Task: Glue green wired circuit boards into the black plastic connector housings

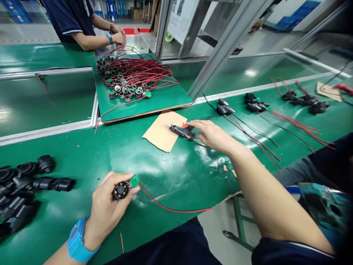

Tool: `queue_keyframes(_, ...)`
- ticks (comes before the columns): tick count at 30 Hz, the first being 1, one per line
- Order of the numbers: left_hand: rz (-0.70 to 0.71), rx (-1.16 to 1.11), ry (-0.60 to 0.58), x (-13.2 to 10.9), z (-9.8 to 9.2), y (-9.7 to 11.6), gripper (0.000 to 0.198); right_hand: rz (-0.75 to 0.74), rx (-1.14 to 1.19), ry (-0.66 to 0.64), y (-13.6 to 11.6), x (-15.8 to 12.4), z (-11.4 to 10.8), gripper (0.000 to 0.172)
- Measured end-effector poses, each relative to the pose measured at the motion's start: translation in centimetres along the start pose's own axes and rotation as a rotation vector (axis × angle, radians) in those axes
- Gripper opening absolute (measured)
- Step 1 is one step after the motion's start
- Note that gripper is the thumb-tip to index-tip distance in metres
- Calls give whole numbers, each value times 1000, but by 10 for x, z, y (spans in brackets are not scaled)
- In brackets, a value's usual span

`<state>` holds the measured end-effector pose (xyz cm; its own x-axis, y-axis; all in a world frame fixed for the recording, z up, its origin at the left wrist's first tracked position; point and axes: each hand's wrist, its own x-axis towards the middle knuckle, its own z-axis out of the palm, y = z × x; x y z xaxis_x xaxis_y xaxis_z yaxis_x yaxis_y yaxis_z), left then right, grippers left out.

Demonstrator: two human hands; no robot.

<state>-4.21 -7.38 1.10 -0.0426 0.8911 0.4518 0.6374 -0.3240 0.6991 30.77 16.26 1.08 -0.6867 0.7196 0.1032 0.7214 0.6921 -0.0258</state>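
My left hand (pixel 107 206) is closed around a small round motor (pixel 120 190) with copper windings showing at its end. A green round circuit board (pixel 135 180) sticks up by my fingertips, and a red wire (pixel 176 211) trails from it to the right. My right hand (pixel 213 134) reaches over a black glue gun (pixel 182 131) with an orange trigger, fingers stretched out and the fingertips at its rear part. Whether they press on it cannot be made out. The gun lies with its nozzle over a piece of cardboard (pixel 160 134).
A raised green board (pixel 154 105) carries a heap of motors with red wires (pixel 132 79). Black plastic housings (pixel 26 184) lie at left, with more black parts (pixel 224 107) at right. A metal post (pixel 215 51) slants upward. Across the bench, a person (pixel 71 22) works with both hands.
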Motion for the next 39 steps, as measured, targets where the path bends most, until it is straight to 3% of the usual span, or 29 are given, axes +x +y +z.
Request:
queue_keyframes(8, -13, 34, 1, -2, 2, -3, 22, -51, -78, -7, 23, 16, 22, 66)
queue_keyframes(16, -10, 54, -32, -5, 5, -8, 23, -84, -105, -23, 14, 16, 18, 47)
queue_keyframes(22, 13, 71, -6, -5, 5, -8, 24, -92, -81, -51, 14, 17, 12, 53)
queue_keyframes(33, 63, 105, 4, -8, 6, -13, 28, -2, -30, -11, 9, 14, 9, 55)
queue_keyframes(39, -17, 119, 7, -8, 3, -13, 28, 167, -25, 102, -4, -4, -8, 48)
